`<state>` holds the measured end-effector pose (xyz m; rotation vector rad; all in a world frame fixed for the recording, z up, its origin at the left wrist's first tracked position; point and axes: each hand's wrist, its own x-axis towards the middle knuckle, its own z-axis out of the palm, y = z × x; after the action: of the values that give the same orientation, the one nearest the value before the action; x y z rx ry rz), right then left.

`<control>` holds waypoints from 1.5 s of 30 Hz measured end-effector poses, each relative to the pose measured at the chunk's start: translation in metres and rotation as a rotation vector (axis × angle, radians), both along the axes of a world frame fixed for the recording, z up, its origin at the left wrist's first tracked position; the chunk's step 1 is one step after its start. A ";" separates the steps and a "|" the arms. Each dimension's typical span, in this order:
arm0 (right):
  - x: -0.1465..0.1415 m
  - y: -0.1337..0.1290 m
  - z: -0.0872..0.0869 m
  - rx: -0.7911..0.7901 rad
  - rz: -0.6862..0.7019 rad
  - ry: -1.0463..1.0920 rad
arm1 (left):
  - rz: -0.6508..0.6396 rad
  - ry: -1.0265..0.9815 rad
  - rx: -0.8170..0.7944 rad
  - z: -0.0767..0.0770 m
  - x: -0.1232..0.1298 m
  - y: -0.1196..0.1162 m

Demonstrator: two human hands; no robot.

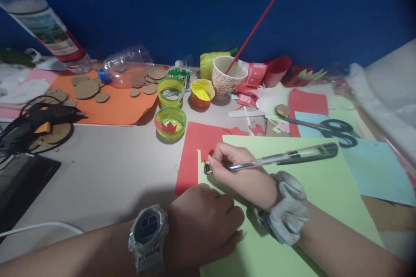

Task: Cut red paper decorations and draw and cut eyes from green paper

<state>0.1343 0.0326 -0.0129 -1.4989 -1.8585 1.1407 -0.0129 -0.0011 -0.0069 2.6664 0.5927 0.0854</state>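
My right hand (238,169) grips a clear-barrelled pen (279,159), thumb and fingers pinched near its front. The pen's dark front end is at the upper left corner of a light green sheet of paper (325,199). My left hand (208,225) rests palm down in a loose fist over the left edge of that sheet, thumb along the near side. I see nothing held in it; its fingertips are mostly hidden. Beneath the green sheet lies a red sheet of paper (190,156), showing along the left and top.
Green-yellow ring-shaped containers (170,127), a small yellow-filled cup (201,99) and a patterned paper cup (227,80) with a red stick stand behind. Scissors (338,127) lie right. Cardboard discs (86,89), a tilted bottle (48,26) and a black glue gun (42,114) are left.
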 end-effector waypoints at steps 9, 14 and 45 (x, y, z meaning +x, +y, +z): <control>0.000 -0.001 -0.002 0.008 -0.018 0.007 | -0.006 0.000 -0.024 0.001 0.000 0.002; 0.000 0.000 0.000 -0.008 -0.035 0.012 | -0.008 0.000 -0.011 0.002 0.000 0.001; -0.001 0.001 0.003 0.000 -0.071 0.013 | -0.003 -0.003 -0.004 0.001 0.000 0.001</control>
<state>0.1329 0.0336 -0.0095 -1.5408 -1.7820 1.1148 -0.0126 -0.0002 -0.0059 2.6626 0.5877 0.0880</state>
